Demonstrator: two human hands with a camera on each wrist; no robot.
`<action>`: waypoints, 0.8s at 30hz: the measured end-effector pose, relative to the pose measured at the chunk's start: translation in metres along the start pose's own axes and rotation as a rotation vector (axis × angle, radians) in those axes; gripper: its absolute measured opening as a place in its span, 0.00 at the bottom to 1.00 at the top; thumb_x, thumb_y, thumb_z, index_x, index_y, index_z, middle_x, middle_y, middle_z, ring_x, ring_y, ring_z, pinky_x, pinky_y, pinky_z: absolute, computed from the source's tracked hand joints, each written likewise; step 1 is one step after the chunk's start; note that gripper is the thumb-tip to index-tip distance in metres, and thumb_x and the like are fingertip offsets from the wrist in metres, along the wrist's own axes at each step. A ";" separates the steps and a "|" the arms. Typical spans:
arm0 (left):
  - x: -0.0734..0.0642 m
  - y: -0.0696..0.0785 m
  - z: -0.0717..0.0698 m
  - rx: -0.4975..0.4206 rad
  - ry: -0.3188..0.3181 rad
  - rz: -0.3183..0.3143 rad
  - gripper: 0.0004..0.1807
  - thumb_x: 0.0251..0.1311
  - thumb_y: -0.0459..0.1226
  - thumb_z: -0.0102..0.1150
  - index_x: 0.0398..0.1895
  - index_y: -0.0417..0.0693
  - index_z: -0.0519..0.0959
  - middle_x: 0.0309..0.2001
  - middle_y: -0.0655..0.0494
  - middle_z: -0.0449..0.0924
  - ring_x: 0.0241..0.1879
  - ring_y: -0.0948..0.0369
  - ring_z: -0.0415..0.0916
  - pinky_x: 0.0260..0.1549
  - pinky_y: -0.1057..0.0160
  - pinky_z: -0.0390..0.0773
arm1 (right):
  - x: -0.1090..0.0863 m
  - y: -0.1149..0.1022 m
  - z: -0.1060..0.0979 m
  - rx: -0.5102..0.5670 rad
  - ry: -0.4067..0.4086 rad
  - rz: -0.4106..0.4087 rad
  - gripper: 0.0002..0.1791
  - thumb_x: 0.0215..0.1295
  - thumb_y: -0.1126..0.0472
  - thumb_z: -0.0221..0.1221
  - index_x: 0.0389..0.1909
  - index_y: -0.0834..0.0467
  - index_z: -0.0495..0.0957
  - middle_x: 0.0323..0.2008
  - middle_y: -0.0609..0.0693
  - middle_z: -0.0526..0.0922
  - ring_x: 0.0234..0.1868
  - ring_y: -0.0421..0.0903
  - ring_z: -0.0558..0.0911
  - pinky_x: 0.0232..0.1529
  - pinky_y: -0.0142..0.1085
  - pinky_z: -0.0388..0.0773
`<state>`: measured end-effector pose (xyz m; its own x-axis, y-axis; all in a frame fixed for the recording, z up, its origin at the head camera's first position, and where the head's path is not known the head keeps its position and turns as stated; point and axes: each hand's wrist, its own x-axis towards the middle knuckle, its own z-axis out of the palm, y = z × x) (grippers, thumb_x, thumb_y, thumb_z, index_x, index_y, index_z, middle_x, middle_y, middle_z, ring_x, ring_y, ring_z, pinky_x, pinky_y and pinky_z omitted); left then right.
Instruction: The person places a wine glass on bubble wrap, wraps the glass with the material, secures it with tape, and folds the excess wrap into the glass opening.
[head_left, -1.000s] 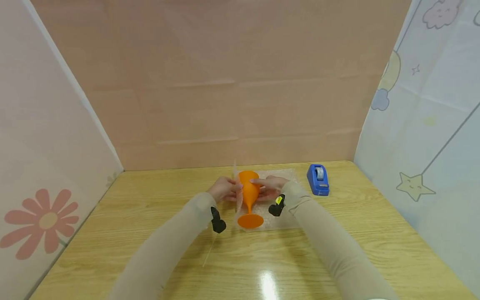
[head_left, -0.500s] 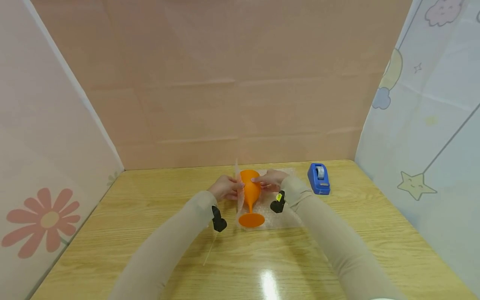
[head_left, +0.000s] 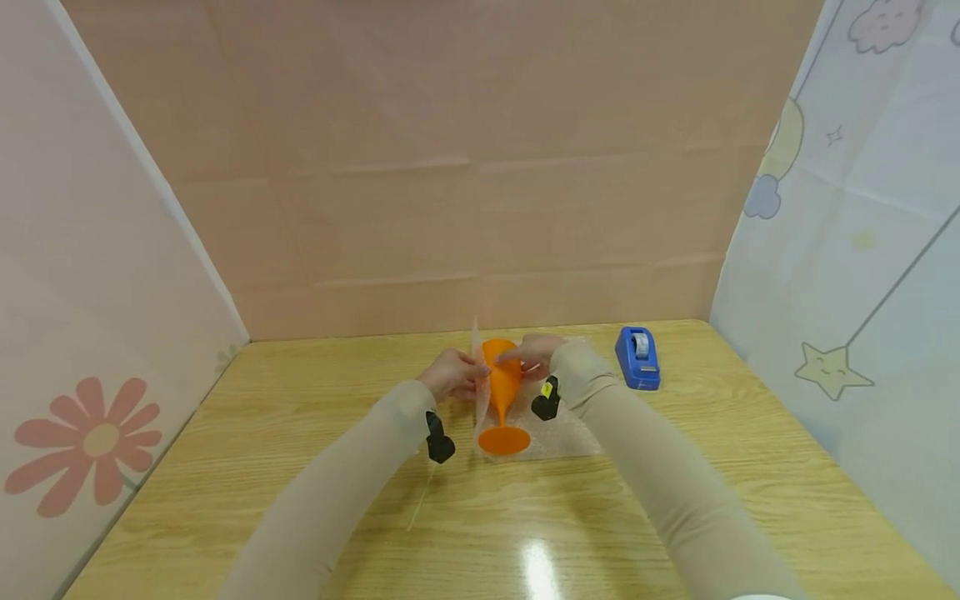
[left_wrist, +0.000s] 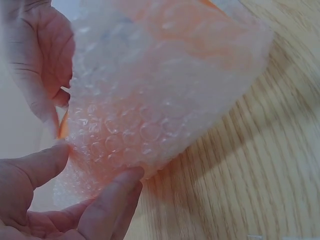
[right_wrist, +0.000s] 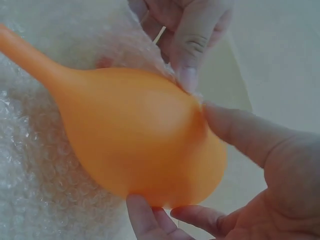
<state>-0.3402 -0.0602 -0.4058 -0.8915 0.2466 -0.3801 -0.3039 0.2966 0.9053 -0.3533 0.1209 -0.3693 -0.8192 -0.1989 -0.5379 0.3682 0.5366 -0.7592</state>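
Note:
An orange goblet [head_left: 504, 387] lies on its side on a sheet of bubble wrap [head_left: 558, 429], its round foot toward me. My left hand [head_left: 452, 375] pinches the wrap's left edge, which stands raised along the goblet's left side. In the left wrist view, the raised bubble wrap [left_wrist: 150, 100] sits between thumb and fingers, and orange shows through it. My right hand [head_left: 536, 354] holds the bowl from the right. In the right wrist view, the thumb lies on top of the goblet's bowl [right_wrist: 140, 130] and the fingertips [right_wrist: 140, 207] are at its lower side.
A blue tape dispenser [head_left: 637, 358] with a roll of tape stands at the back right of the wooden table [head_left: 300, 400]. A brown backdrop [head_left: 472, 208] rises behind, with printed panels on both sides. A thin pale strand [head_left: 422, 500] shows below my left wrist.
My right hand has shifted slightly left, its thumb farther over the bowl. My left hand keeps the wrap's edge raised, nearly still, and the goblet has barely moved.

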 end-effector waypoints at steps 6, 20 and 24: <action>0.001 -0.001 0.002 0.012 -0.003 0.006 0.23 0.64 0.36 0.61 0.56 0.32 0.69 0.45 0.41 0.79 0.36 0.55 0.82 0.40 0.58 0.83 | 0.003 0.004 0.001 -0.048 0.010 -0.013 0.31 0.65 0.55 0.62 0.60 0.69 0.61 0.61 0.63 0.67 0.61 0.56 0.71 0.62 0.45 0.71; 0.007 0.004 0.017 0.143 0.078 0.078 0.20 0.58 0.39 0.66 0.45 0.36 0.71 0.39 0.48 0.75 0.33 0.55 0.78 0.45 0.51 0.81 | 0.042 0.038 -0.030 0.087 -0.137 -0.010 0.31 0.60 0.53 0.66 0.57 0.68 0.69 0.59 0.61 0.71 0.56 0.52 0.77 0.50 0.37 0.80; 0.008 0.007 0.023 0.151 0.092 0.103 0.21 0.56 0.39 0.68 0.44 0.36 0.69 0.38 0.49 0.72 0.31 0.56 0.76 0.40 0.54 0.83 | 0.029 0.036 -0.030 0.143 -0.175 0.015 0.26 0.69 0.58 0.57 0.59 0.71 0.66 0.60 0.62 0.70 0.61 0.54 0.73 0.60 0.40 0.73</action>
<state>-0.3413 -0.0348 -0.4073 -0.9441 0.1998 -0.2621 -0.1620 0.4110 0.8971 -0.3772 0.1594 -0.4018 -0.7291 -0.3376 -0.5954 0.4488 0.4209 -0.7883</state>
